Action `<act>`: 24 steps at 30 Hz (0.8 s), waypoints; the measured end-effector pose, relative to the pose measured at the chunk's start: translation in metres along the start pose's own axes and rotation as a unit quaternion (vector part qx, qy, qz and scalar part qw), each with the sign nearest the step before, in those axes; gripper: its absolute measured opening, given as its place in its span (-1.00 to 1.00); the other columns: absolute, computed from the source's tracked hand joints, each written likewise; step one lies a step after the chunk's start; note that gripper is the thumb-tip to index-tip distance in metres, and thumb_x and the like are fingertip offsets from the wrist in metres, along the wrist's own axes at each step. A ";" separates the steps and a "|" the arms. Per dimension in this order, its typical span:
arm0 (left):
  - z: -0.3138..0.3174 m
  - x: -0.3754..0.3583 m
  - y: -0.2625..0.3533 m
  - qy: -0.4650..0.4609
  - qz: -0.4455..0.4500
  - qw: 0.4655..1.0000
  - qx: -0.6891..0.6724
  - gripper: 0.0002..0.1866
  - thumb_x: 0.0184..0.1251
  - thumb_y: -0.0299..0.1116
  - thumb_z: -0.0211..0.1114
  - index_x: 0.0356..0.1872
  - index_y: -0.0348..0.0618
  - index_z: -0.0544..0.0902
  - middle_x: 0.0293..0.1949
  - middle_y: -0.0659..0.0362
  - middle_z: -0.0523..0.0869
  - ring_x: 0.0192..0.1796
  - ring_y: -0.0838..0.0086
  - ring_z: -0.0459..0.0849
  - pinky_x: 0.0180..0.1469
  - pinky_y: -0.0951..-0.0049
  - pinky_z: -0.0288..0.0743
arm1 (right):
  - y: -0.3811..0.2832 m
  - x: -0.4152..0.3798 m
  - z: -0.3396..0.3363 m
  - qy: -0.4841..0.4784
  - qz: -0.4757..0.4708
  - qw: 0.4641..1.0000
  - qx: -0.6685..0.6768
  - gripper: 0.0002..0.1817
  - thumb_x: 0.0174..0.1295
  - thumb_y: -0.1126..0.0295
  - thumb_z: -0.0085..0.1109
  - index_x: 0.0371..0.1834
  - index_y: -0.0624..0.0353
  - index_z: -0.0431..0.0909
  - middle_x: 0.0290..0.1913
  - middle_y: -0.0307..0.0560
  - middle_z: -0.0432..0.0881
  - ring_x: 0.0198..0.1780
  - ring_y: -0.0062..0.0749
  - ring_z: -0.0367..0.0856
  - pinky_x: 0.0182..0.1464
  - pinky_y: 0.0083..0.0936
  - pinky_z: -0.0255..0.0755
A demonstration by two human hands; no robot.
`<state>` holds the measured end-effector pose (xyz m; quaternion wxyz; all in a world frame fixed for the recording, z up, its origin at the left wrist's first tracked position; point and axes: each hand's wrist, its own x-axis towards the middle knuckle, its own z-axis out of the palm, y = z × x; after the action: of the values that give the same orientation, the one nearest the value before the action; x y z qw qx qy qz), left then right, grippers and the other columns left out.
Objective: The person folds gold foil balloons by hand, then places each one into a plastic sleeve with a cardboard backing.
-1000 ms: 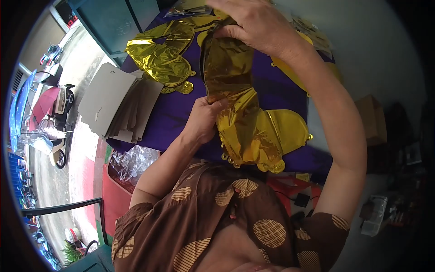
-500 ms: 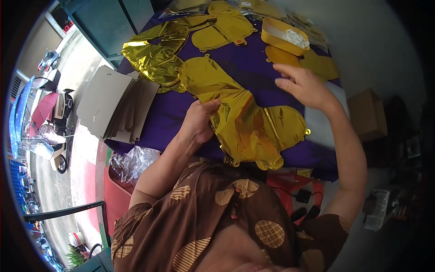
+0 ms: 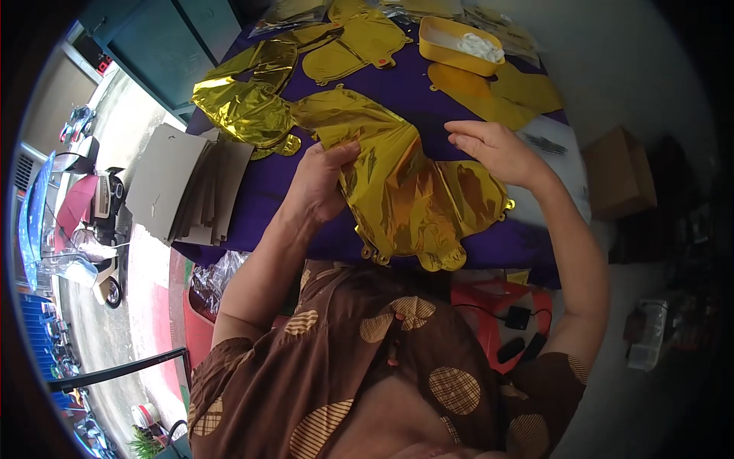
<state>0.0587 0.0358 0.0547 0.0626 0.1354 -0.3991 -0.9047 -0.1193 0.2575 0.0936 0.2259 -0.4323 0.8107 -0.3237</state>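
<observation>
My left hand (image 3: pixel 321 177) pinches the left edge of a shiny gold foil piece (image 3: pixel 405 191), thumb on top. The foil has rounded lobes and small tabs and lies partly over the purple cloth's near edge. Above the foil's right lobe is my right hand (image 3: pixel 497 151), its fingers stretched forward close together and the thumb near them; no object shows in it. A crumpled gold foil (image 3: pixel 245 115) lies at the left, beside the held piece. Flat gold foils with an orange dot (image 3: pixel 355 47) lie farther back.
A yellow tub (image 3: pixel 459 47) with white material stands at the back right, near more flat gold foil (image 3: pixel 520 96). Grey cardboard sheets (image 3: pixel 172 183) lean at the left edge of the purple cloth (image 3: pixel 290 191). A cardboard box (image 3: pixel 619 172) is at the right.
The view has shifted slightly. My left hand has lifted the held foil a little, and its upper part is more creased. My right hand has come lower, nearer the foil, its fingers closer together.
</observation>
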 end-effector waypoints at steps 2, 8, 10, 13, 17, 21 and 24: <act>0.007 -0.001 0.006 0.007 0.008 1.000 0.019 -0.65 0.47 -0.55 0.00 0.21 -0.45 0.42 0.12 -0.10 0.63 0.10 0.20 0.70 0.18 0.18 0.61 | 0.008 0.006 0.006 -0.009 -0.014 0.999 0.042 -0.39 0.49 -0.01 -0.04 0.28 0.36 0.45 0.19 0.18 0.61 0.26 -0.16 0.55 0.28 -0.38 0.39; 0.035 -0.002 0.036 -0.053 0.041 0.996 0.054 -0.77 0.40 -0.51 0.20 0.03 -0.32 0.59 -0.14 0.12 0.74 -0.08 0.45 0.72 -0.05 0.43 0.67 | 0.008 0.013 0.013 -0.033 0.018 0.968 0.247 -0.05 0.33 -0.43 -0.24 0.39 0.27 0.37 0.15 0.08 0.62 0.30 -0.25 0.46 0.32 -0.41 0.33; 0.041 -0.005 0.051 -0.061 0.068 0.989 0.113 -0.84 0.37 -0.46 0.27 -0.08 -0.21 0.66 -0.21 0.25 0.73 -0.20 0.60 0.66 -0.11 0.60 0.55 | 0.017 0.015 0.008 -0.033 0.002 0.966 0.258 -0.11 0.33 -0.35 -0.08 0.39 0.27 0.37 0.14 0.01 0.63 0.25 -0.31 0.50 0.31 -0.44 0.34; 0.040 0.005 0.075 -0.062 0.105 0.976 0.179 -0.88 0.33 -0.42 0.33 -0.15 -0.11 0.68 -0.25 0.33 0.73 -0.26 0.69 0.62 -0.14 0.69 0.44 | 0.032 0.016 0.000 -0.087 -0.028 0.962 0.255 -0.23 0.30 -0.14 0.19 0.34 0.30 0.42 0.10 -0.07 0.65 0.16 -0.40 0.56 0.27 -0.49 0.37; 0.040 0.006 0.113 -0.070 0.116 0.951 0.276 -0.87 0.35 -0.38 0.30 -0.14 -0.13 0.67 -0.30 0.34 0.69 -0.29 0.70 0.58 -0.23 0.67 0.43 | 0.043 0.014 0.009 -0.100 -0.032 0.938 0.331 -0.43 0.14 0.27 0.42 0.19 0.31 0.52 0.01 -0.15 0.67 -0.04 -0.57 0.61 0.09 -0.61 0.46; 0.042 -0.007 0.130 0.000 0.188 0.949 0.254 -0.93 0.38 -0.44 0.21 -0.24 -0.20 0.63 -0.41 0.30 0.62 -0.43 0.67 0.52 -0.38 0.62 0.44 | 0.031 0.013 0.041 -0.042 -0.025 0.897 0.439 -0.65 0.17 0.42 0.38 0.01 0.30 0.63 -0.10 -0.19 0.70 -0.12 -0.60 0.62 0.02 -0.61 0.47; 0.044 -0.033 0.126 0.093 0.211 0.954 0.189 -0.80 0.37 -0.42 0.21 -0.06 -0.27 0.62 -0.28 0.21 0.68 -0.22 0.56 0.63 -0.14 0.56 0.53 | 0.016 0.014 0.051 -0.003 -0.032 0.871 0.490 -0.77 0.24 0.48 0.28 -0.05 0.31 0.66 -0.13 -0.15 0.73 -0.14 -0.56 0.65 0.00 -0.59 0.50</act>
<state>0.0784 -0.0107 0.1823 0.2624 0.1410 -0.5747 -0.7623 -0.1027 0.2350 0.0460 0.4009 -0.2930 0.5332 -0.6849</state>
